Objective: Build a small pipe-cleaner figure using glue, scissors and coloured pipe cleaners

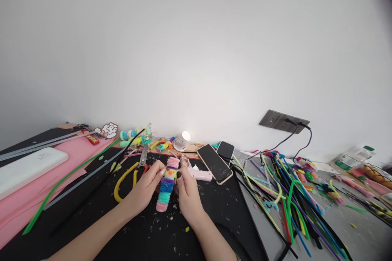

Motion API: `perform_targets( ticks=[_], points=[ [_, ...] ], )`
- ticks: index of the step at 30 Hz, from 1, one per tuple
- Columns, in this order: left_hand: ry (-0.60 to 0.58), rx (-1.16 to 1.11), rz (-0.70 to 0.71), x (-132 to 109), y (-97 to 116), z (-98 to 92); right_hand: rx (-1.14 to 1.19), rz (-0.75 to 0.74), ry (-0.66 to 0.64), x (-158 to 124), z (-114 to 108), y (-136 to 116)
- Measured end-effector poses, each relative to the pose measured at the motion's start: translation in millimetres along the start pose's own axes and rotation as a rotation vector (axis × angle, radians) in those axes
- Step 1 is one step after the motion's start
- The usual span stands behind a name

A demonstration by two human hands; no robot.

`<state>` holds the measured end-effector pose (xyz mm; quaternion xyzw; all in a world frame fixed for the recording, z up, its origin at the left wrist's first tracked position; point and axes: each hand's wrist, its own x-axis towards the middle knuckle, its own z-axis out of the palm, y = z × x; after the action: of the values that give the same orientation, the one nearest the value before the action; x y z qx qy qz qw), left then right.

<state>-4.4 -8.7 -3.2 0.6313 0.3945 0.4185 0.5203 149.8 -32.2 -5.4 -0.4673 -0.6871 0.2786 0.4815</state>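
Note:
A striped pipe-cleaner roll (167,189) in pink, yellow, blue, purple and teal stands tilted over the black mat (147,228). My left hand (147,185) grips its upper left side with closed fingers. My right hand (186,191) pinches the top right of the roll, fingers curled, dark nails showing. A pink glue gun (196,171) lies just behind my right hand. Yellow-handled pliers (124,179) lie to the left of my left hand.
Two phones (216,161) lie behind the glue gun. A heap of coloured pipe cleaners (290,195) spreads over a grey board at right. Scissors (143,157), a small cup (181,140), pink sheet (36,195) and a white case (27,167) sit at left. Cables run to a wall socket (283,121).

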Motion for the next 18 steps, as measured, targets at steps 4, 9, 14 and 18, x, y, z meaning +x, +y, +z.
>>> perform_targets(
  ticks=[4, 9, 14, 18],
  points=[
    [0.03, 0.021, 0.004, 0.8, 1.6, 0.6, 0.05, 0.009, 0.002, -0.5, 1.1, 1.2],
    [0.05, 0.04, 0.015, 0.6, 3.3, 0.3, 0.084, 0.052, 0.013, -2.9, 2.9, 2.1],
    [0.054, 0.012, 0.007, -0.7, 1.8, 1.8, 0.025, 0.013, 0.022, -1.2, 1.8, 0.5],
    [0.049, -0.001, 0.005, -0.9, 0.4, 3.3, 0.027, -0.005, 0.017, 1.0, 1.4, 1.8]
  ],
)
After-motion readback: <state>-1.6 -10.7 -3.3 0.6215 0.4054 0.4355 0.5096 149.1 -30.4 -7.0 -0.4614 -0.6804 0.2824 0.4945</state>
